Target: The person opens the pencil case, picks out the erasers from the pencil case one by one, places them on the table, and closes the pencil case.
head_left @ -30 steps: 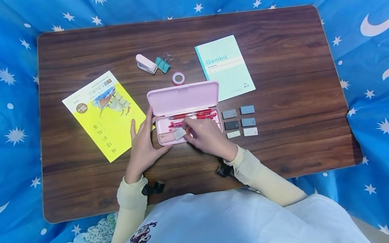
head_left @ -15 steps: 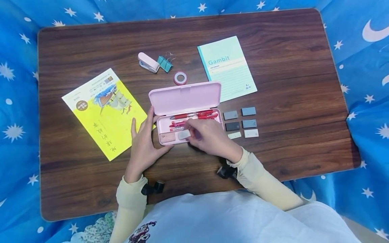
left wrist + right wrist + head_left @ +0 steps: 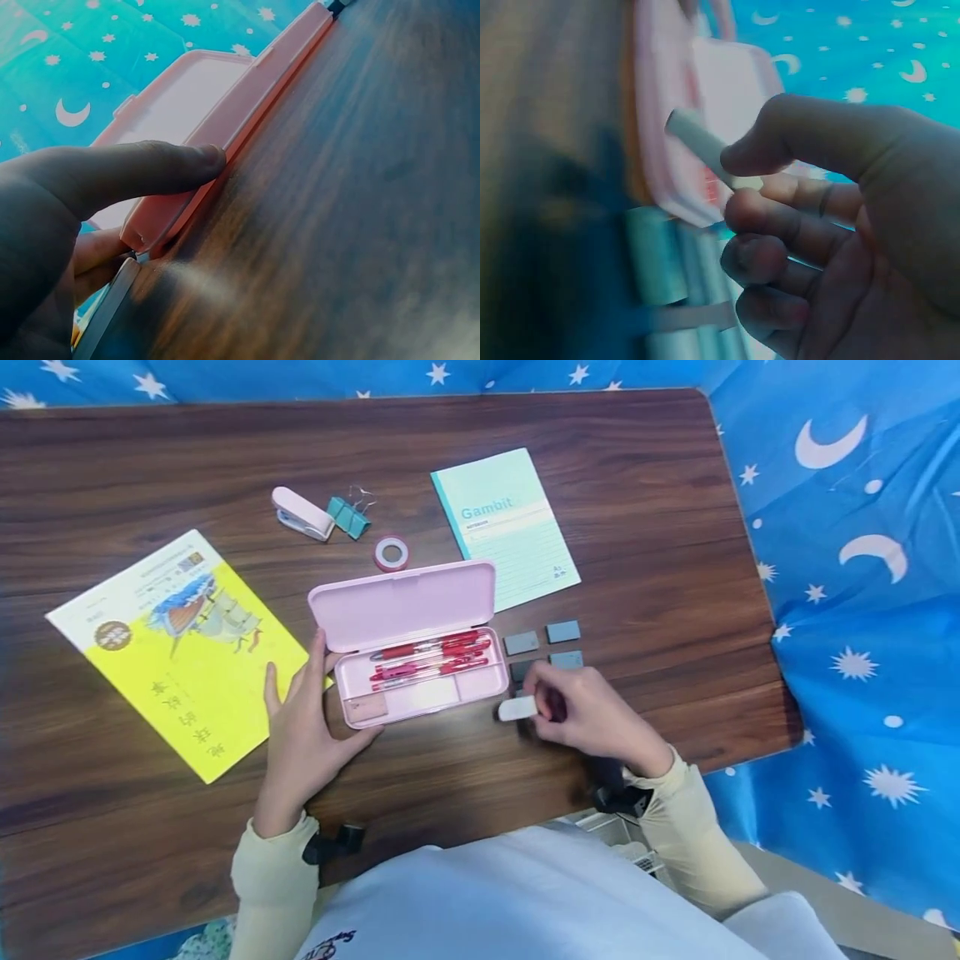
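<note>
A pink pencil case lies with its lid raised in the head view. Red pens fill its rear section, and a pinkish block sits in the front left compartment. My left hand grips the case's left end, its thumb against the front wall. Between thumb and fingers, my right hand pinches a white eraser, off the case's front right corner. The right wrist view shows the eraser by one end, its other end pointing away from the palm. Below it are blurred blocks.
Grey and blue blocks lie right of the case, some hidden by my right hand. A yellow book is at left. Behind stand a stapler, a teal binder clip, a tape roll and a notebook.
My right hand has lifted the white eraser out of the case's front compartment and carried it right, past the case's edge. The left hand stays on the case. The head view has shifted right.
</note>
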### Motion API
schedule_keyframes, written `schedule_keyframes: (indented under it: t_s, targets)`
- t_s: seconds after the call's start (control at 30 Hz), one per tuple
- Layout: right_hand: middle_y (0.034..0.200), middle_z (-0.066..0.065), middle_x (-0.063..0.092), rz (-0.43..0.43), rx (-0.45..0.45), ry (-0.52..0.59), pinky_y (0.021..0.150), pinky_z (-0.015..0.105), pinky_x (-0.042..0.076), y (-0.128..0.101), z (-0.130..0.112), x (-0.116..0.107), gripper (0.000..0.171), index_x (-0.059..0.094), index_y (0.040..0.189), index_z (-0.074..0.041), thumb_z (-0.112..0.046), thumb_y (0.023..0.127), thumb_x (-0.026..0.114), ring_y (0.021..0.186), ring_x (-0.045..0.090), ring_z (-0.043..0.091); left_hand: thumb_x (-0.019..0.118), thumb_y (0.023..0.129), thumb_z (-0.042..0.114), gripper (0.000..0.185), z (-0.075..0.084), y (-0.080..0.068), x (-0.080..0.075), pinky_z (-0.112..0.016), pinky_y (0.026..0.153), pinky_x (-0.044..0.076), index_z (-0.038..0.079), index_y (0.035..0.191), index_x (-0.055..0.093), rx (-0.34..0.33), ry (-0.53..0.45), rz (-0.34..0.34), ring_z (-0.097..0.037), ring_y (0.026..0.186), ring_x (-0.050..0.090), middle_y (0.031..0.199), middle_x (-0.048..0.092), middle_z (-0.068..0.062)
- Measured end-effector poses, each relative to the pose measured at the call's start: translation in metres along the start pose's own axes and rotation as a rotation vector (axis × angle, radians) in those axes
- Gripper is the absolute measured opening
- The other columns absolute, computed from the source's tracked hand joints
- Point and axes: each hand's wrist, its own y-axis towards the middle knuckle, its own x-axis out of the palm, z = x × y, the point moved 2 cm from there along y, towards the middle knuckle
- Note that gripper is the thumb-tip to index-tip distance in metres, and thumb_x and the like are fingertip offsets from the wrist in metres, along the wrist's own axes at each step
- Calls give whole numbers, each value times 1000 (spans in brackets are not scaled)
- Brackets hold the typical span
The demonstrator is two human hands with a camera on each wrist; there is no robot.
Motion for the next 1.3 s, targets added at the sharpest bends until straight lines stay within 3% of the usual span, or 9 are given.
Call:
schedule_keyframes:
  t_s: [0.1,0.27,0.57,0.77,0.93,1.03,1.17,1.3]
  targets:
    - [66,-12,55,-42,-9,-10,53,23,40,-3,1,14,25,58,94,-15,-5,77,73,56,47,1,96,63,31,132,-4,-4,-12,-57,122,-4,21,164,11,-1,19,18,-35,143,40,146,57,-11]
    - [64,-12,56,9,24,-110,50,25,38,-5,5,22,26,60,94,-15,-5,75,74,53,46,1,95,64,33,131,-7,-6,-21,-56,122,-4,22,164,11,-8,27,25,-35,144,40,146,56,-11]
    - [60,-10,46,8,41,-305,44,28,30,-3,6,31,23,60,93,-16,-11,77,77,49,42,9,95,65,32,131,-11,-11,-25,-55,122,-5,22,164,10,-31,37,25,-34,144,39,148,56,-11]
    - [61,-8,48,38,53,-366,42,29,31,-5,5,30,23,64,97,-14,-13,79,79,48,42,12,96,63,33,134,-12,-11,-23,-54,123,-5,23,164,9,-46,33,27,-34,144,40,147,56,-10]
    - [62,-7,47,81,65,-357,44,28,29,-8,4,23,26,65,100,-13,-15,79,81,49,41,11,95,64,35,134,-10,-7,-19,-53,123,-5,23,164,8,-37,28,20,-33,144,40,149,54,-9]
    - [62,-6,47,154,51,-314,45,28,29,-5,1,20,22,65,97,-13,-17,80,78,50,40,11,96,63,35,134,-10,-6,-17,-52,123,-5,23,164,8,-35,30,13,-33,143,40,150,54,-9]
    - [65,-4,54,270,-14,-224,48,28,35,7,-10,22,14,68,94,-10,-17,85,75,54,46,10,94,65,39,133,-10,-1,-11,-50,123,-7,25,164,7,-34,39,-5,-31,143,41,151,53,-7]
    - [70,-3,60,295,-107,-105,54,27,41,29,-31,38,10,73,96,-8,-15,89,69,59,52,11,94,65,42,132,-8,3,-3,-48,124,-7,25,164,8,-24,23,-16,-29,144,41,152,52,-6]
